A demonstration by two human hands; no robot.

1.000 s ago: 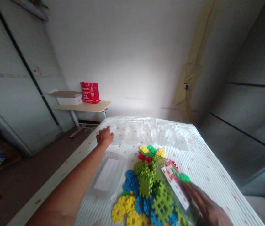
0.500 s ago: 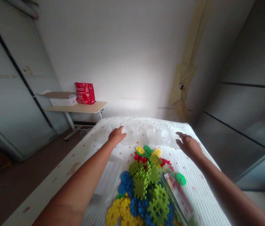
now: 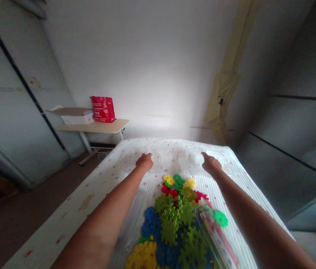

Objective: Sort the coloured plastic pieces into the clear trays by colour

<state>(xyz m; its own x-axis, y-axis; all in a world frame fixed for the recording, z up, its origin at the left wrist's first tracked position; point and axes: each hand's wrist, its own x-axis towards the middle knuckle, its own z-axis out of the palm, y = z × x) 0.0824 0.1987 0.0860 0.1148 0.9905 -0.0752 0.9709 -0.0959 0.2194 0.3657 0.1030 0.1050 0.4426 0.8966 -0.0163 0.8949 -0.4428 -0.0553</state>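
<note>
At the far end of the white, ribbed cover lie clear plastic trays [image 3: 163, 162], hard to make out against it. My left hand [image 3: 144, 161] is over their left part, thumb and fingers slightly apart; whether it touches the plastic I cannot tell. Over the right part is my right hand [image 3: 211, 163], its index finger stretched out and the thumb apart from it. Between my forearms is a pile of plastic pieces: green square ones [image 3: 170, 229], yellow notched discs [image 3: 143, 256], blue discs [image 3: 150, 220] and red pieces [image 3: 201, 196].
A clear case with a printed pink-and-white insert [image 3: 216, 239] lies right of the pile, by a bright green disc [image 3: 221, 218]. Beyond the left edge stands a small table [image 3: 98, 127] with a white box [image 3: 77, 118] and a red bag [image 3: 103, 109]. A wall rises behind.
My right hand has moved left, from beside the trays to over their right part. The left hand has shifted slightly right. The view has tilted a little.
</note>
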